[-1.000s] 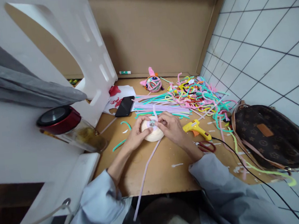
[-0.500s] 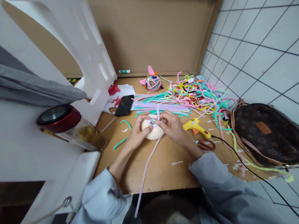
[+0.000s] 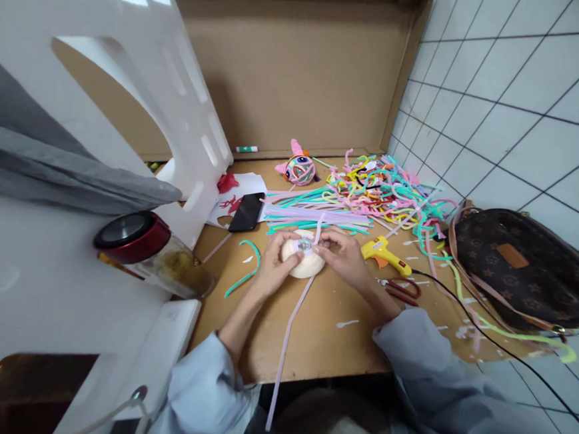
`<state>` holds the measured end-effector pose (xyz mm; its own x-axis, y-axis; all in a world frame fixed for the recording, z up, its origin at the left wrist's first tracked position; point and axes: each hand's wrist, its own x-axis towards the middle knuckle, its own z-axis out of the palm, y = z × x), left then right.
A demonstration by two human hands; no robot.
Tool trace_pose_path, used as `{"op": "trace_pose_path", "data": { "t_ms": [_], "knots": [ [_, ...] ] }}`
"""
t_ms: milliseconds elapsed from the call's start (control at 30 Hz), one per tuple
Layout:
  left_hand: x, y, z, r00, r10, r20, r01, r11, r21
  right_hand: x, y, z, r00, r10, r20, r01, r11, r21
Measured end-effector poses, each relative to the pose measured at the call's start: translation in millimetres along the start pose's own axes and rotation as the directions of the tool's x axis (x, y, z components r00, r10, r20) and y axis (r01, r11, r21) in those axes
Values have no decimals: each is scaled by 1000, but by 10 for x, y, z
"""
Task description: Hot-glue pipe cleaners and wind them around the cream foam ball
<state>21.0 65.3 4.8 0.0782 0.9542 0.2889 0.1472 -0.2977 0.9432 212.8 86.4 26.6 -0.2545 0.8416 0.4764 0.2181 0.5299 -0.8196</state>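
Note:
A cream-coloured round ball (image 3: 309, 267) rests low over the table between my hands. A shiny, clear-looking piece and lilac bits show on its upper side; what the piece is I cannot make out. My left hand (image 3: 274, 263) curls around the ball's left side, thumb on top. With thumb and fingers pinched, my right hand (image 3: 347, 256) holds a lilac pipe cleaner (image 3: 288, 341) against the ball's right side. One short end sticks up past the fingers; the long end trails below the ball over the table's front edge.
Right of my hands lie a yellow glue gun (image 3: 385, 255) and red-handled scissors (image 3: 403, 289). Behind are loose pipe cleaners (image 3: 377, 190), a pink wrapped ball toy (image 3: 300, 168) and a black phone (image 3: 247, 212). A glass jar (image 3: 173, 263) stands left, a brown bag (image 3: 529, 268) right.
The whole view has shifted slightly, so everything sits a little lower and to the right. My hands keep their hold on the ball; the pipe cleaner's upper end leans more to the right.

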Motion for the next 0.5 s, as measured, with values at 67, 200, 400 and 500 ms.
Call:
{"op": "trace_pose_path", "data": {
  "t_ms": [67,200,400,500],
  "knots": [
    [0,4,0,1000,-11,-2,11,1000,-9,-3,19,7,1000,2,2,-2,1000,22],
    [2,4,8,999,-33,-12,33,999,-20,-9,57,47,999,37,-23,-36,998,43],
    [8,6,31,999,-37,-30,36,999,-17,18,87,57,997,73,-32,-70,995,72],
    [8,5,36,999,-35,-34,35,999,-1,44,82,33,997,74,2,-74,994,77]
  ]
}}
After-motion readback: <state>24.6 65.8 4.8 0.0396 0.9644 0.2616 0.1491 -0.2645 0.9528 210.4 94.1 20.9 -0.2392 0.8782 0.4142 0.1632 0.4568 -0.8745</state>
